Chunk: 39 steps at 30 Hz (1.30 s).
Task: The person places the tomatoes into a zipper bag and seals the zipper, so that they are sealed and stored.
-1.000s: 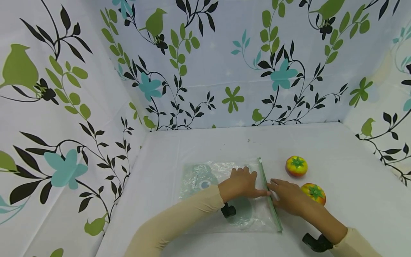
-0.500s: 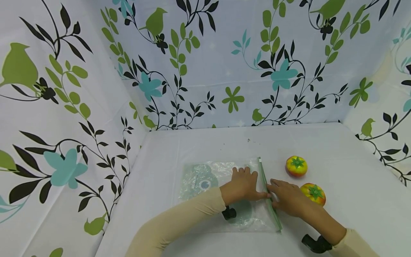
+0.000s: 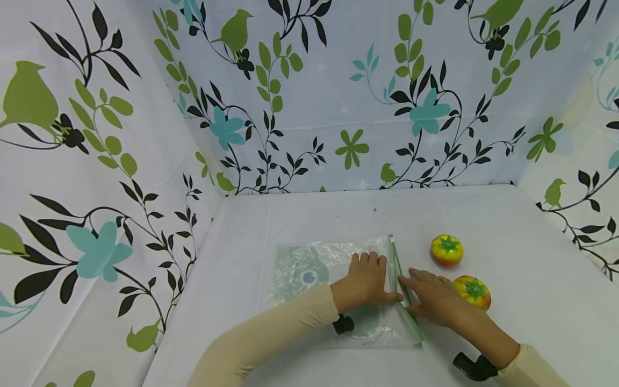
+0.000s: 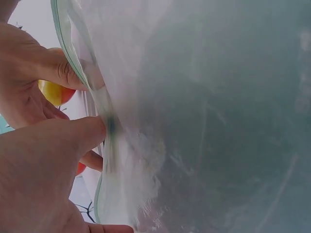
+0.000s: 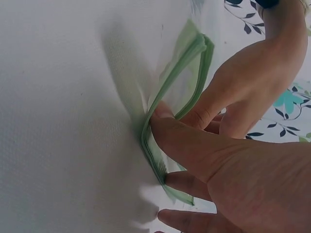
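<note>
A clear zip bag (image 3: pixel 333 252) with a green zip edge lies flat on the white table, pale teal rounded shapes showing through it. In the right wrist view its two green zip strips (image 5: pixel 170 87) stand apart at one end. My left hand (image 3: pixel 367 277) lies over the bag, its thumb on the zip edge, gripping it there. From the other side my right hand (image 3: pixel 430 295) pinches the strip, its thumb at the mouth; in the left wrist view that thumb (image 4: pixel 60 65) reaches behind the plastic. Some fingertips are hidden.
Two red-and-yellow tomato-like fruits with green tops sit to the right: one farther back (image 3: pixel 447 250), one (image 3: pixel 473 290) just beyond my right hand. Patterned cloth walls (image 3: pixel 290 129) stand behind and at both sides of the white table (image 3: pixel 251 220).
The green strips have come apart at the hands, leaving a narrow gap. My left thumb has shifted slightly left and down, and the right fingertips have moved slightly left. The fruits have stayed put.
</note>
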Tool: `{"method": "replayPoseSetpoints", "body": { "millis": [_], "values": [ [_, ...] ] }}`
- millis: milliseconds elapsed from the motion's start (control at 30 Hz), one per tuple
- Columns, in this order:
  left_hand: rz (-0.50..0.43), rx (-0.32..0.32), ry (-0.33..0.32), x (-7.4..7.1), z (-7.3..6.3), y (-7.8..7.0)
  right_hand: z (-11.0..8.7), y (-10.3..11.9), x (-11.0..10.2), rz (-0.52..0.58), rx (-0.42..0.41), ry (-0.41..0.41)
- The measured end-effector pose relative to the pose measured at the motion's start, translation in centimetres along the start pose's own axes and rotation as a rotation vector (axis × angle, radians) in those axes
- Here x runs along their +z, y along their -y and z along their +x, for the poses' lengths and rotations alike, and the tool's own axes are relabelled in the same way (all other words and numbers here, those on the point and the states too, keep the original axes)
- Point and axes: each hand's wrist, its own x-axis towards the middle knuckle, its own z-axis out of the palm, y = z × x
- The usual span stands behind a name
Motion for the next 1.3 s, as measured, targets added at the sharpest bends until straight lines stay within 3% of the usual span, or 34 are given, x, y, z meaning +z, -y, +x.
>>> {"method": "replayPoseSetpoints", "body": {
  "millis": [200, 833, 1167, 1300],
  "values": [
    [0.011, 0.004, -0.002, 0.3, 0.0, 0.3, 0.1, 0.0, -0.2, 0.004, 0.016, 0.009],
    [-0.047, -0.07, 0.018, 0.5, -1.5, 2.3, 0.2, -0.1, -0.3, 0.025, 0.042, 0.034],
    [-0.152, -0.107, -0.007, 0.6, -2.3, 4.1, 0.1, -0.1, -0.2, 0.003, 0.031, 0.018],
    [-0.176, -0.107, 0.03, 0.9, -2.3, 5.2, 0.0, -0.2, -0.1, 0.004, 0.019, 0.009]
  ]
}}
